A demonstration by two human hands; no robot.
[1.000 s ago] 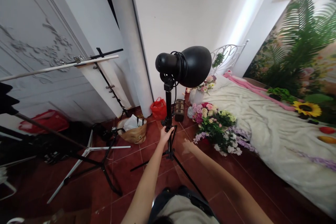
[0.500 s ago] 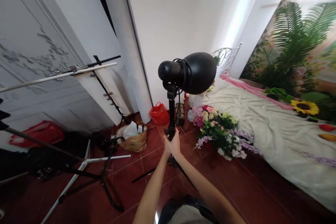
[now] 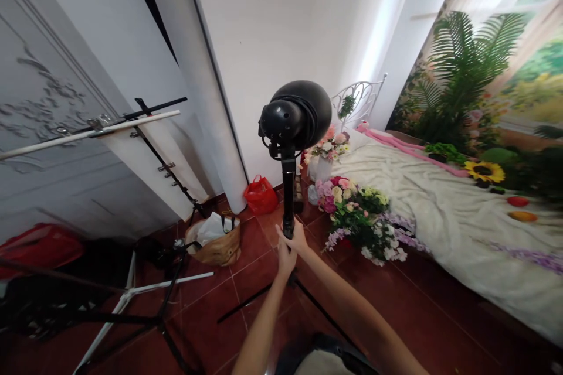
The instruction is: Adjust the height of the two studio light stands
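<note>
A black studio light (image 3: 303, 111) with a round reflector tops a black light stand (image 3: 288, 193) in front of me, its cable coiled around the housing. My left hand (image 3: 285, 259) is wrapped round the stand's pole, low down. Just above it, my right hand (image 3: 297, 237) grips the same pole near its collar, and the two hands touch. Parts of the fingers are hidden behind the pole and each other. The stand's splayed legs (image 3: 246, 303) rest on the red tiled floor (image 3: 211, 299).
To the left stand a backdrop frame (image 3: 162, 158) and black and white stand legs (image 3: 127, 293). A woven bag (image 3: 220, 249) and a red plastic bag (image 3: 261, 194) lie ahead. Artificial flowers (image 3: 352, 205) border a bed (image 3: 440, 211) on the right.
The light head has turned, so its rounded back faces me more. My right hand now sits higher than my left on the pole. The view has shifted slightly right.
</note>
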